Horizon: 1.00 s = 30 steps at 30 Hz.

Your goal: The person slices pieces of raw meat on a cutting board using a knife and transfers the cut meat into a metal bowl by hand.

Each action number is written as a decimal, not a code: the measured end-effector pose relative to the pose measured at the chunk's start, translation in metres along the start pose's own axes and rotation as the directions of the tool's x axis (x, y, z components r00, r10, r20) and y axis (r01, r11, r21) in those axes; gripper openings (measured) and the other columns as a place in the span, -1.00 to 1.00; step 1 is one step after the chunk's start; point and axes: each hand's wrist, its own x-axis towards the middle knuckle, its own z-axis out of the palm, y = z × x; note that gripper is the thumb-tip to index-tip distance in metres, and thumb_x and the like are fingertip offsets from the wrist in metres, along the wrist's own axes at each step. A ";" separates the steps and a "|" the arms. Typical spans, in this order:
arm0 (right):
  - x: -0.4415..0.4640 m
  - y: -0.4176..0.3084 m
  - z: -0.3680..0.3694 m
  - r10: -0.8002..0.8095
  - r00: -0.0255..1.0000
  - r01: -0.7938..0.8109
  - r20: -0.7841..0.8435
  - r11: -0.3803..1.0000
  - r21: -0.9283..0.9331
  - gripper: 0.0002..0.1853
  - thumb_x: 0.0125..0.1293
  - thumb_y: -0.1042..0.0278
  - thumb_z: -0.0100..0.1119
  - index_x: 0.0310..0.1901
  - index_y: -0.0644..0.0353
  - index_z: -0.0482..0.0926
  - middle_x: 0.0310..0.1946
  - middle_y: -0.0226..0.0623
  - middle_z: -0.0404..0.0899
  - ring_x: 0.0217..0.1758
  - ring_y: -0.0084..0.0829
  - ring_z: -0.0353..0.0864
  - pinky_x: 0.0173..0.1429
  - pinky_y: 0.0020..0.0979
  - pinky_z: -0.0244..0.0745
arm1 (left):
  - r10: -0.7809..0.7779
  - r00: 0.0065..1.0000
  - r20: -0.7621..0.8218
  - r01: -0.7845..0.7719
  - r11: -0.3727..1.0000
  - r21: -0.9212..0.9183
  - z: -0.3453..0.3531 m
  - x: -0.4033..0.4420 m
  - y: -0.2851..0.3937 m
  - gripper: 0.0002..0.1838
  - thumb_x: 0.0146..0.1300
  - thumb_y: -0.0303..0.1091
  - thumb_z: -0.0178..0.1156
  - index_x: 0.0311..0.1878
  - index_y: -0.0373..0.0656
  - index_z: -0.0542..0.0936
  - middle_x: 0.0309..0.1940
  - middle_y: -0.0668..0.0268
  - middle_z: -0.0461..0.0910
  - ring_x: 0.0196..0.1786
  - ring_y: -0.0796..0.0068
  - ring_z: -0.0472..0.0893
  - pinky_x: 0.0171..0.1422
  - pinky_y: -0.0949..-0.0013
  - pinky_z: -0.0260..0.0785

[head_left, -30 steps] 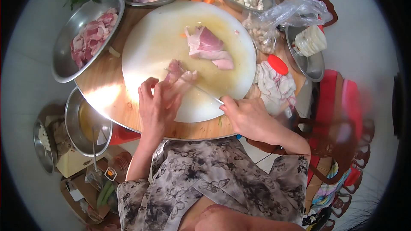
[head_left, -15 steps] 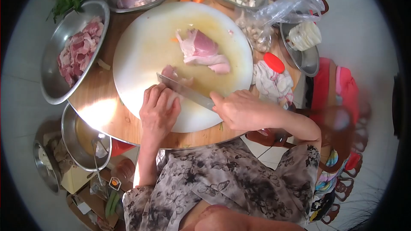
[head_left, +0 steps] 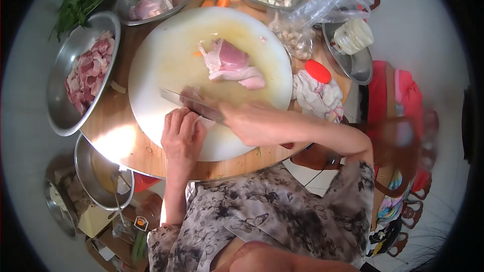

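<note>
On the cutting board's (head_left: 151, 40) near half, the left hand (head_left: 182, 133) is closely clasping a meat piece (head_left: 191, 92); the right hand (head_left: 254, 121) is clenching the knife (head_left: 191, 106). Probably soft and slippery, the meat piece is favouring near-end holding.

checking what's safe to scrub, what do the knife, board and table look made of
Knife: metal, probably steel, judging by the blade's grey sheen. Board: smooth white, likely plastic, no grain showing. Table: glossy wood or wood-look laminate, given tan grain and glare.
</note>
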 end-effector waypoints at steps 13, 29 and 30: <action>0.030 -0.011 0.009 -0.074 0.990 0.060 -0.119 0.991 -0.118 -0.72 0.18 0.61 0.11 -0.07 0.51 0.41 -0.38 0.20 0.67 -0.24 0.23 0.76 -0.15 0.07 0.58 | 0.006 1.000 -0.005 -0.006 1.000 -0.027 0.002 -0.001 -0.003 -0.67 -0.03 -0.65 0.38 -0.13 -0.22 0.64 -0.10 0.16 0.66 0.00 0.05 0.65 0.05 0.12 0.57; -0.055 0.019 -0.002 0.081 0.993 -0.102 -0.086 0.953 -0.286 -0.78 0.55 0.34 0.09 -0.07 0.36 0.39 -0.59 0.01 0.56 -0.45 0.20 0.61 -0.27 0.09 0.45 | -0.214 0.972 -0.098 0.187 0.954 -0.232 -0.016 -0.021 -0.001 -0.67 0.17 -0.59 0.38 0.02 -0.20 0.64 0.15 0.08 0.54 0.07 0.09 0.63 0.12 0.14 0.54; -0.058 0.020 0.005 0.108 0.979 -0.159 -0.174 0.937 -0.311 -0.79 0.56 0.34 0.08 -0.08 0.34 0.39 -0.63 0.00 0.54 -0.49 0.18 0.60 -0.32 0.10 0.43 | -0.198 0.966 -0.166 0.174 0.973 -0.148 -0.019 -0.027 -0.008 -0.65 0.19 -0.59 0.38 0.06 -0.23 0.63 0.22 0.04 0.48 0.11 0.07 0.62 0.16 0.13 0.52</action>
